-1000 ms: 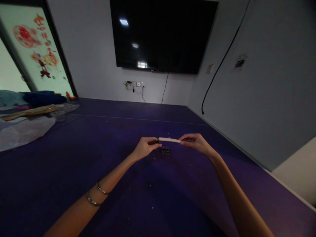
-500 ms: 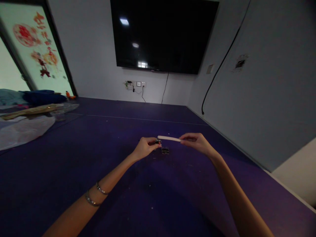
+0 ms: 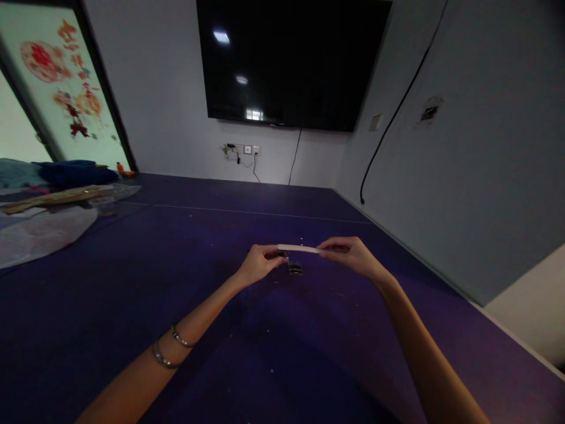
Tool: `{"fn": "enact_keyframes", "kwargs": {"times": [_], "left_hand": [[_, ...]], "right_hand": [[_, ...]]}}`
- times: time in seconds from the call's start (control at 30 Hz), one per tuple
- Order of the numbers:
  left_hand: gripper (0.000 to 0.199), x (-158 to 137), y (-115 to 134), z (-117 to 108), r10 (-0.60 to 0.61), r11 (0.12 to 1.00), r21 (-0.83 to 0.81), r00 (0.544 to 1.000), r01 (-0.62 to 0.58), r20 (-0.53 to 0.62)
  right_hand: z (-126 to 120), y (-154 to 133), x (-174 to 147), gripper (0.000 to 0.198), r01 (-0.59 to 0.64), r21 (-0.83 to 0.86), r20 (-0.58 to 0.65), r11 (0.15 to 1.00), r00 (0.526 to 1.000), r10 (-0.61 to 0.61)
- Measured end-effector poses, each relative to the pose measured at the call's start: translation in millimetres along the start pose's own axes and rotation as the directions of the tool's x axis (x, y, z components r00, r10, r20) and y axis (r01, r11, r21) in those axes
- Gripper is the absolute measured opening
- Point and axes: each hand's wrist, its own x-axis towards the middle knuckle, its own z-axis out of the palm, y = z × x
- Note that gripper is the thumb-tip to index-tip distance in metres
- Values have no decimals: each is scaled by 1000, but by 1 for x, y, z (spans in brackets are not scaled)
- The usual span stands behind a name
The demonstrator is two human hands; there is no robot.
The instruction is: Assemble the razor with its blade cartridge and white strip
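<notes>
My right hand [image 3: 346, 252] pinches one end of a slim, pale, slightly curved stick [image 3: 299, 248], which lies nearly level and points left. Its far end is over the fingertips of my left hand [image 3: 263, 261]. Between thumb and fingers, my left hand grips a small dark piece [image 3: 282, 253], mostly covered by the fingers and the stick. Whether the stick touches that piece, I cannot tell. Just below and to the right, a small dark object with clear edges [image 3: 295, 268] rests on the purple surface; its kind is too small to make out.
Tiny white specks dot the purple surface [image 3: 176, 294]. At far left lie a plastic bag [image 3: 48, 232], a dark blue cloth [image 3: 77, 172] and a small orange item [image 3: 124, 171]. A television [image 3: 293, 65] and a hanging black cable [image 3: 392, 125] are on the walls.
The pale stick has shifted slightly left, so its end now overlaps the dark piece in my left hand. My right hand has moved slightly left with it; my left hand stays put.
</notes>
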Motion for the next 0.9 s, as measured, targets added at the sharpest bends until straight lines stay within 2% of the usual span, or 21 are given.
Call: {"fn": "enact_keyframes", "kwargs": {"times": [0.1, 0.27, 0.47, 0.6, 0.73, 0.9], "left_hand": [[13, 0, 1, 0, 0, 1000, 5, 1000, 0, -2], [15, 1, 0, 1, -9, 1000, -6, 1000, 9, 8], [16, 0, -3, 1, -2, 999, -34, 1000, 2, 4], [21, -2, -2, 4, -38, 998, -47, 999, 36, -39], [26, -2, -3, 8, -123, 991, -55, 990, 119, -67], [24, -2, -8, 10, -192, 968, -190, 971, 164, -141]], "right_hand": [[-1, -1, 0, 26, 9, -16, -29, 1000, 1000, -9], [-1, -7, -1, 24, 55, -58, -2, 997, 998, -55], [-3, 2, 1, 23, 8, -57, -101, 998, 995, -13], [-2, 9, 3, 29, -23, 26, -211, 999, 977, 28], [2, 13, 6, 35, -28, 117, -385, 993, 920, 72], [8, 11, 9, 38, -33, 358, -447, 933, 872, 202]]}}
